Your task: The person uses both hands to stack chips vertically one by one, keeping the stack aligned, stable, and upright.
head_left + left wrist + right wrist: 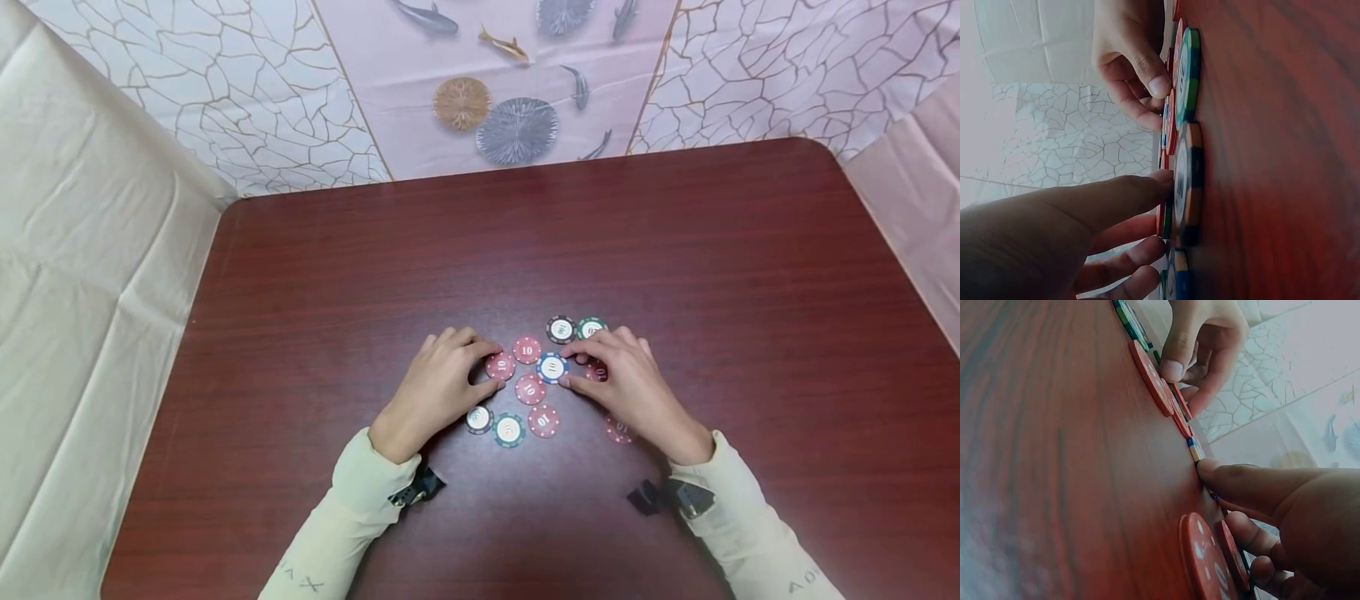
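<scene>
Head view: flat blue chip (552, 367) pinched within right grip (632, 382), flat red chip (502, 366) likewise pinched within left grip (441, 379).

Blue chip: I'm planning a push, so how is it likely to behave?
The blue chip looks like a rigid disc, so it probably won't bend. Lying flat on the glossy table, it should slide rather than roll, perhaps nudging the red chips beside it.

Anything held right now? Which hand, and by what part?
Left hand pinches the leftmost red chip by its rim, thumb on the near side, finger on the far; right hand pinches the blue chip by its rim likewise.
</scene>
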Action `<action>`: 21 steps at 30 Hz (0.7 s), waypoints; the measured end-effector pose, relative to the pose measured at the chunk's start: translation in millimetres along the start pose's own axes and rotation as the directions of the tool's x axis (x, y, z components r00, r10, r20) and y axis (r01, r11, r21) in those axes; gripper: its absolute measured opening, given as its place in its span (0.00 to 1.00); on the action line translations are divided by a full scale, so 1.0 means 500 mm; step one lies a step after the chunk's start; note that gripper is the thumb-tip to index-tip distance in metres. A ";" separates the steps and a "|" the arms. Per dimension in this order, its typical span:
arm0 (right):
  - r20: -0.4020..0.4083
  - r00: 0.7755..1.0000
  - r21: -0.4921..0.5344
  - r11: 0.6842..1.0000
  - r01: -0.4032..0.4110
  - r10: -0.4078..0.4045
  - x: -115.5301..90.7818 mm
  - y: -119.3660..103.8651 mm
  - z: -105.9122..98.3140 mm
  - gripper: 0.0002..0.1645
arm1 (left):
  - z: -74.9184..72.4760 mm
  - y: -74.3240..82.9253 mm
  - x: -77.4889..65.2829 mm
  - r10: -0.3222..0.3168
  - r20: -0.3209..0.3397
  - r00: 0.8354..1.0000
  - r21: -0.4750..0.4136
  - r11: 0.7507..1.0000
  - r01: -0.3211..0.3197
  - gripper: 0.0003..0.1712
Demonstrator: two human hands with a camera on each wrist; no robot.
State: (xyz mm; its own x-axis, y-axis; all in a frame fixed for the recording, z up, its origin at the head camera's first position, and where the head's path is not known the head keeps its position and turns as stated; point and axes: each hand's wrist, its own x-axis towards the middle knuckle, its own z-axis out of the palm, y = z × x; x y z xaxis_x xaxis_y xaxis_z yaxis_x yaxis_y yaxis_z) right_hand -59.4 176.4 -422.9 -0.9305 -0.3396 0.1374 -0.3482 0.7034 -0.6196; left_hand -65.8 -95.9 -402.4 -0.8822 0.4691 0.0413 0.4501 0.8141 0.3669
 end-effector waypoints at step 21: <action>-0.050 0.998 0.019 0.999 0.048 -0.047 0.001 0.006 0.015 0.19 | -0.006 0.012 -0.001 0.038 -0.015 0.999 0.049 0.998 -0.038 0.23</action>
State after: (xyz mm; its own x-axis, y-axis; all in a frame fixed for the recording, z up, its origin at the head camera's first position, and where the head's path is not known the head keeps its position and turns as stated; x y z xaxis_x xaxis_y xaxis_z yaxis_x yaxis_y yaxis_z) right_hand -59.9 173.9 -430.5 -0.9175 -0.3406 0.2052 -0.3905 0.6746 -0.6265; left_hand -63.3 -92.5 -397.3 -0.8662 0.4949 0.0690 0.4892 0.8117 0.3192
